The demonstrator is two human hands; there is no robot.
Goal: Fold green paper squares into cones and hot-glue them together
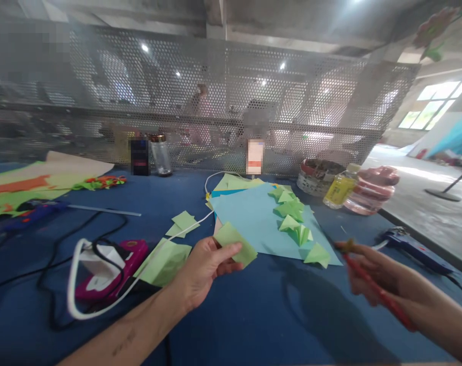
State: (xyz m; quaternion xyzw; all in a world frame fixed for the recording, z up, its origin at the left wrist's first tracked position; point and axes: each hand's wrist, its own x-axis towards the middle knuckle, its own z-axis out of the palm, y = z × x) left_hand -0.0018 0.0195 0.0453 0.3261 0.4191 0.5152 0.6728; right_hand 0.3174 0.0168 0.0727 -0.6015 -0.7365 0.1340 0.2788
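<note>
In my left hand (211, 267), a square of light green paper (236, 243) is pinched between thumb and fingers, above the table's near middle. My right hand (379, 277) is closed around a slim red-handled tool (379, 290), blurred by motion; its head is too smeared to name. Between the hands, farther back, lies a light blue sheet (246, 213) on a stack of coloured paper. Along that sheet's right side sit several folded green paper pieces (291, 209). More green squares (185, 223) and a larger green pile (170, 259) lie left of my left hand.
A magenta power strip (133, 249) with a white cable (72, 284) sits at left. A blue glue gun (417, 249) lies at right, another (36, 216) at left. Behind stand a glass bottle (162, 157), phone (255, 157), basket (314, 178), yellow-labelled bottle (339, 189) and perforated screen (231, 96).
</note>
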